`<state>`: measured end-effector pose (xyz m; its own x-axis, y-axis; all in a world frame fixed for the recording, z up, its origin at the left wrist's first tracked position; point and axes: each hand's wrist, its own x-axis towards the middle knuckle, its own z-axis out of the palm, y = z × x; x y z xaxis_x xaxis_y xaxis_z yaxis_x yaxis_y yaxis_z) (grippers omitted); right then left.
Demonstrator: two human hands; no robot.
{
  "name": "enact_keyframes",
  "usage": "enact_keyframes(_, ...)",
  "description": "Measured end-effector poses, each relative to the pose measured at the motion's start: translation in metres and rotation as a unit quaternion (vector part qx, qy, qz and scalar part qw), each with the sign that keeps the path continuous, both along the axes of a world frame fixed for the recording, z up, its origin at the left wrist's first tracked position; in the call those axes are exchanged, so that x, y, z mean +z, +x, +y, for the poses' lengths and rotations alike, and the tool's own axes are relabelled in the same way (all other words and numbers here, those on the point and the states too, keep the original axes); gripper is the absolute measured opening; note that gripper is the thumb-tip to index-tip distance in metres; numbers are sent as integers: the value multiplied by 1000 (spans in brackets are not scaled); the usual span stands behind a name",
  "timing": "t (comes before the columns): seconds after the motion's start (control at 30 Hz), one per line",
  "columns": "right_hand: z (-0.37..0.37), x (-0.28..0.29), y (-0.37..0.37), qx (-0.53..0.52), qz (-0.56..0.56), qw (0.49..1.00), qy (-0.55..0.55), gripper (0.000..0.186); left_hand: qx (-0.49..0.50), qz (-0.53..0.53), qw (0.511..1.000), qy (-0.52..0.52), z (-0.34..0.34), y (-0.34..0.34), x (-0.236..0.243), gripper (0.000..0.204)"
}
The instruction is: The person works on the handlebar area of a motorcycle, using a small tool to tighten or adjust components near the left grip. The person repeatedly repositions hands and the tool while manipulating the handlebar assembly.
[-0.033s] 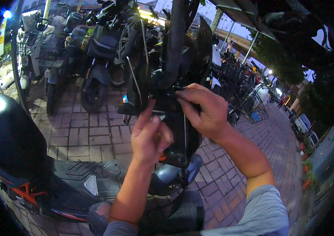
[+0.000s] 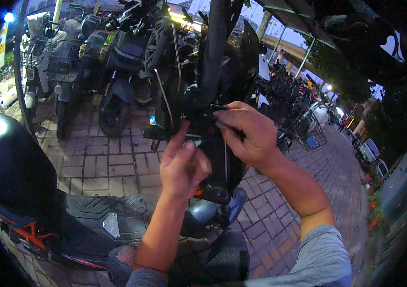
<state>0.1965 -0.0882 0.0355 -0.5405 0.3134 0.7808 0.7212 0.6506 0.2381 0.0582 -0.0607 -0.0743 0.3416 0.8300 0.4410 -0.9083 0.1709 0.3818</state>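
At the front column of a black scooter (image 2: 203,67), my left hand (image 2: 182,165) has its index finger stretched up to the dark housing (image 2: 198,126) below the stem, its other fingers loosely bent and apart with nothing visible in them. Just to its right, my right hand (image 2: 246,134) pinches a small thin black piece (image 2: 218,107) at the upper edge of that housing; its exact shape is too dark to make out. An orange detail (image 2: 197,191) shows lower on the column. The footboard (image 2: 98,210) and black seat (image 2: 12,158) lie at the lower left.
Several parked scooters (image 2: 117,81) stand on the brick paving (image 2: 93,158) behind, more (image 2: 299,115) along the right beside the path. A canopy frame (image 2: 285,14) is overhead. A metal post (image 2: 19,76) rises at the left. Low greenery (image 2: 376,215) and a grey strip (image 2: 395,191) border the far right.
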Motion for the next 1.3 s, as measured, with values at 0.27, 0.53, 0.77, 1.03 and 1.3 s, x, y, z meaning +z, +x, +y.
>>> enact_keyframes(0.27, 6, 6, 12, 63, -155, 984, 52, 29, -14, -12, 1000, 13, 1, 2, -1, 46)
enact_keyframes(0.53, 7, 9, 12, 36, -166, 985, 26, 30, -34, -32, 999, 3, 0, 1, -1, 50)
enact_keyframes(0.77, 7, 11, 13, 49, -177, 983, 26, 32, -15, -2, 1000, -12, -2, 1, 1, 47)
enact_keyframes(1.03, 5, 12, 14, 6, -188, 982, -4, 31, -47, -40, 998, 21, 4, 1, -7, 54)
enact_keyframes(1.3, 5, 19, 16, -5, -205, 979, -16, 26, -13, -7, 1000, 16, -1, 2, -1, 47)
